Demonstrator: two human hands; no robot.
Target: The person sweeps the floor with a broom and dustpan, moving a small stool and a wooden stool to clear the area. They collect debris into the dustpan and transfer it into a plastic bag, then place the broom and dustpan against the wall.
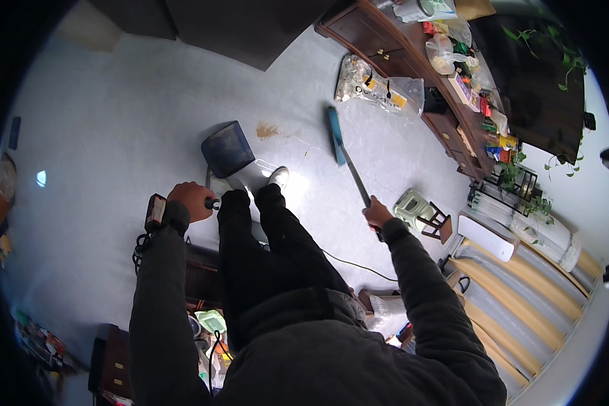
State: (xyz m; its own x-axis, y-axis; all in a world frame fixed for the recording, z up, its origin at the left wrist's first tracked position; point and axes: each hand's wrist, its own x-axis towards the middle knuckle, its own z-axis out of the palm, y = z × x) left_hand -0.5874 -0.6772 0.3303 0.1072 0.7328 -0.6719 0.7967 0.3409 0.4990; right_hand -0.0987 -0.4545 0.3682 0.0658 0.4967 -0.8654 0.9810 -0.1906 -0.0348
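Note:
My left hand [192, 201] is closed around the dark end of a handle beside my left leg. That handle appears to belong to a dark blue long-handled dustpan [227, 149], which rests on the floor in front of my left shoe. Off to the right, my right hand [378, 213] grips the grey pole of a broom [352, 170]. The teal broom head [336, 134] touches the floor, well apart from the dustpan. Between the two lies a patch of brown dirt [267, 131], with a few small bits scattered to its right.
A clear plastic bag [378, 91] lies by a wooden cabinet [449, 132] crowded with goods. To my right stand a pale green stool [412, 209] and a small wooden stool [439, 226]. A cable [360, 266] crosses the floor nearby. Dark furniture [223, 28] stands ahead.

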